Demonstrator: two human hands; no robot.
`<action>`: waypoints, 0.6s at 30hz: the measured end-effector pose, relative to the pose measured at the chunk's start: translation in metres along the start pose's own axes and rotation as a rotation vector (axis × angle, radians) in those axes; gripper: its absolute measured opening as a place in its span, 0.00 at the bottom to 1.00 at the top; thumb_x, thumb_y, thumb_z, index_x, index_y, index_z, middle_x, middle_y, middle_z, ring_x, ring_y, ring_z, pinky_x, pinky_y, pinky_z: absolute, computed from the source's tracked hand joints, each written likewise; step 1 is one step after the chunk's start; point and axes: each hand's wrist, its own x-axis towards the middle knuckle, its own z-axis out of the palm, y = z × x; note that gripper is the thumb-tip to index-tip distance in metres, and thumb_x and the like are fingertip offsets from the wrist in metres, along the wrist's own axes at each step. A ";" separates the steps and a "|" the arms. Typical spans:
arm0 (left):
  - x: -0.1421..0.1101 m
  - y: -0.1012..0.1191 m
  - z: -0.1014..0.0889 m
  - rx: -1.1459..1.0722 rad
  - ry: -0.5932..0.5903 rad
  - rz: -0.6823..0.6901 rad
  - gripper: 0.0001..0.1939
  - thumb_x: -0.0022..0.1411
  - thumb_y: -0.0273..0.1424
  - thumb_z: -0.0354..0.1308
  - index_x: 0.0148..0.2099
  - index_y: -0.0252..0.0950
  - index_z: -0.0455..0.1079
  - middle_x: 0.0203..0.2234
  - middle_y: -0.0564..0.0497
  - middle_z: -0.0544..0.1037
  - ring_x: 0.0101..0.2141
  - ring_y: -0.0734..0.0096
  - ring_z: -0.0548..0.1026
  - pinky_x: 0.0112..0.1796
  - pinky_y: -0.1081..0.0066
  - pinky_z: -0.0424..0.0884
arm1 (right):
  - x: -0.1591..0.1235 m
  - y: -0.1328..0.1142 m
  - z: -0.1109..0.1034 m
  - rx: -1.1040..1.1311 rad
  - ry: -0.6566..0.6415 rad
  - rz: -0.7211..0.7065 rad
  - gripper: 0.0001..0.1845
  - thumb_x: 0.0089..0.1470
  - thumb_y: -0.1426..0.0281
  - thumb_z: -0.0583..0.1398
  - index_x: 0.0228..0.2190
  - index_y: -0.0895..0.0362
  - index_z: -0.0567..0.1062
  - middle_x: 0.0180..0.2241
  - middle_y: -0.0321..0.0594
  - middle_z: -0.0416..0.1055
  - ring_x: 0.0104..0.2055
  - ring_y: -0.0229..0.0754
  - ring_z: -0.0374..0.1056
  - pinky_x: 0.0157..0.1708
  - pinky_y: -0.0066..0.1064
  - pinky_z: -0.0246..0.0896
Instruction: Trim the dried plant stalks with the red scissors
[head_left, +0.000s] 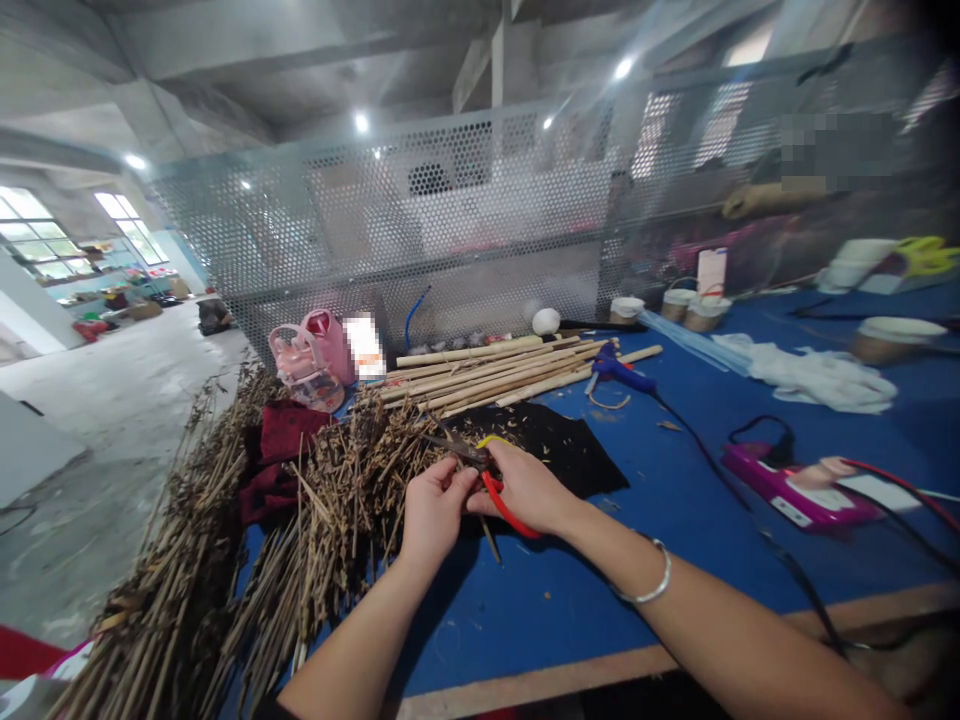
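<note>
My right hand (pixel 519 487) is closed around a pair of scissors (pixel 508 508) with red and yellow handles. The blades point left, above the dried stalks. Close beside it, my left hand (pixel 436 505) is pinched near the blades; a short piece of dried stem (pixel 490 541) sticks out below the hands, and the left fingers seem to grip it. A heap of dried stalks (pixel 352 490) lies to the left of my hands. Behind them, small clippings are scattered on a black cloth (pixel 574 450).
Long pale sticks (pixel 510 372) lie at the back beside a blue glue gun (pixel 622 372). A purple power strip (pixel 799 497) with cables sits right. Pink bottles (pixel 311 355) stand back left, before a perforated metal screen (pixel 420 230). More stalks (pixel 165 560) hang over the left edge.
</note>
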 end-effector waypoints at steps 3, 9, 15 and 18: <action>0.001 -0.001 -0.001 0.038 0.027 -0.020 0.12 0.48 0.37 0.58 0.27 0.32 0.69 0.15 0.57 0.67 0.18 0.81 0.62 0.19 0.81 0.59 | 0.000 -0.001 0.000 -0.020 0.026 0.008 0.23 0.40 0.52 0.61 0.32 0.57 0.64 0.31 0.40 0.66 0.32 0.40 0.62 0.30 0.29 0.52; 0.003 -0.002 -0.002 0.012 0.014 -0.053 0.15 0.48 0.40 0.58 0.33 0.32 0.72 0.15 0.58 0.66 0.16 0.82 0.59 0.17 0.81 0.58 | -0.002 -0.003 0.002 -0.033 -0.003 0.136 0.20 0.43 0.52 0.58 0.30 0.55 0.66 0.25 0.36 0.67 0.25 0.37 0.62 0.23 0.26 0.45; 0.003 0.001 -0.002 -0.019 0.045 -0.082 0.20 0.47 0.39 0.59 0.41 0.32 0.72 0.15 0.57 0.67 0.15 0.82 0.60 0.17 0.80 0.60 | 0.001 -0.002 0.000 -0.047 -0.032 0.182 0.20 0.42 0.51 0.59 0.27 0.55 0.67 0.23 0.36 0.68 0.24 0.37 0.63 0.21 0.26 0.44; 0.004 0.000 -0.002 -0.063 0.060 -0.110 0.22 0.46 0.39 0.60 0.43 0.32 0.71 0.15 0.57 0.68 0.15 0.82 0.62 0.17 0.80 0.61 | 0.003 0.001 0.000 -0.045 -0.039 0.174 0.19 0.44 0.52 0.58 0.26 0.55 0.67 0.23 0.36 0.68 0.24 0.37 0.63 0.22 0.25 0.45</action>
